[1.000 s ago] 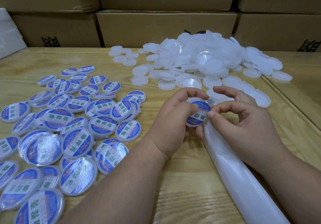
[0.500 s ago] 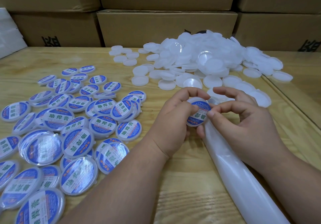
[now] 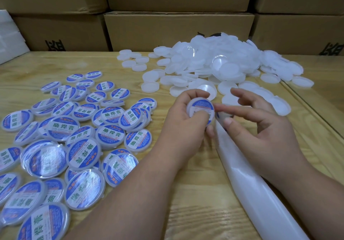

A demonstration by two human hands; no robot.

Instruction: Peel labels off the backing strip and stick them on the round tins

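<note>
Blue-labelled tin (image 3: 200, 109) between curled hands (image 3: 183, 126)

Two bare forearms reach in from the lower edge, with no sleeve showing on either. The left hand (image 3: 183, 126) and the right hand (image 3: 260, 126) wear no gloves, rings or watch. The fingernails are short and unpainted.

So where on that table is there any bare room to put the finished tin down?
Bare wood lies behind the labelled tins, left of the white heap. More shows between the forearms. The near left is crowded.
</note>
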